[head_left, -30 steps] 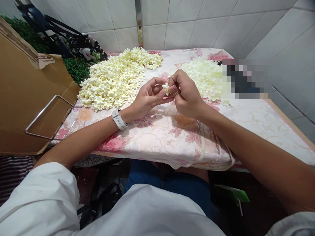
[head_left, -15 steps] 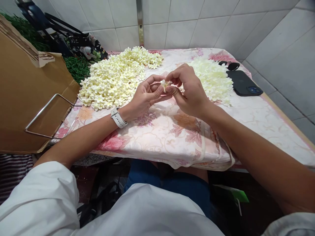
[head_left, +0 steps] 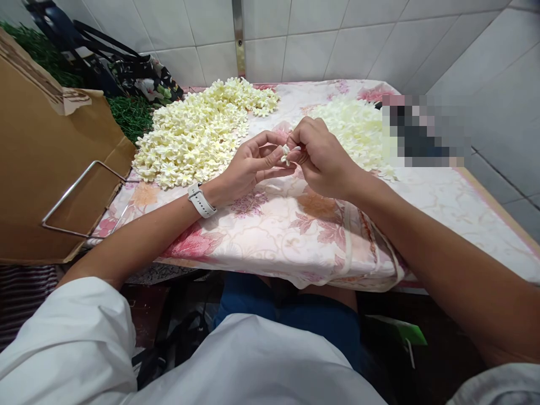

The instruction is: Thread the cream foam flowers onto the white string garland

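Between my two hands, just above the table, is a small whitish artificial flower [head_left: 286,154]. My left hand [head_left: 258,159] pinches it between thumb and fingers, palm turned inward. The fingers of my right hand [head_left: 323,160] are closed at the flower's right side, their tips touching it. Behind my left hand lies a big heap of pale yellow flowers [head_left: 194,135]. A flatter pile of whiter, translucent petals [head_left: 350,126] spreads behind my right hand, which partly covers it.
A floral tablecloth [head_left: 261,236] covers the table. At left stands a cardboard box [head_left: 54,169] with a metal wire frame [head_left: 70,194] against it. Green artificial grass [head_left: 130,115] and a flower-patterned bag [head_left: 147,79] sit behind. A pixelated patch hides the right back area. Tiled walls [head_left: 329,39] close off the back.
The flower has turned between my fingers, and my right hand has shifted slightly left and curled more tightly. My left hand stays nearly in place. A blurred patch now covers the phone area.
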The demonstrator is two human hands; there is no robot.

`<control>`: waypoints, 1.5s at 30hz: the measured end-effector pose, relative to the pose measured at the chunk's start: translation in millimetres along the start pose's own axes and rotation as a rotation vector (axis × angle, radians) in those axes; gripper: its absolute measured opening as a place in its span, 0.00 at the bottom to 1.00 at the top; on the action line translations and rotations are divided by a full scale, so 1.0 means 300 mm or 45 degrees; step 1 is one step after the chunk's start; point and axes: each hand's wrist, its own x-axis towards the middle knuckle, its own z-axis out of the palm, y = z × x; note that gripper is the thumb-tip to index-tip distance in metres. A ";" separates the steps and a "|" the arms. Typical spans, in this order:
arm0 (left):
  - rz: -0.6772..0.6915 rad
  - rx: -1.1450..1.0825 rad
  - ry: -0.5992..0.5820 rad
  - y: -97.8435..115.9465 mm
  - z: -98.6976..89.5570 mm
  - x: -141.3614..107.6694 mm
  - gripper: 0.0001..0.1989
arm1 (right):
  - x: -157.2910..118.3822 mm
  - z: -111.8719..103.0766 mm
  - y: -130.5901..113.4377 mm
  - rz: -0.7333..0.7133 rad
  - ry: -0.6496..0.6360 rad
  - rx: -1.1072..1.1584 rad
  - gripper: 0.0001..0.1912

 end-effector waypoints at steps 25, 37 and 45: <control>-0.008 -0.038 0.138 -0.006 0.044 -0.003 0.06 | 0.001 0.000 -0.019 -0.099 0.217 -0.173 0.16; -0.060 -0.127 0.234 0.013 0.036 0.002 0.05 | 0.017 -0.015 -0.038 0.217 0.368 0.483 0.26; -0.096 -0.081 0.455 0.001 0.015 0.029 0.08 | 0.013 -0.105 0.104 0.536 0.117 0.489 0.06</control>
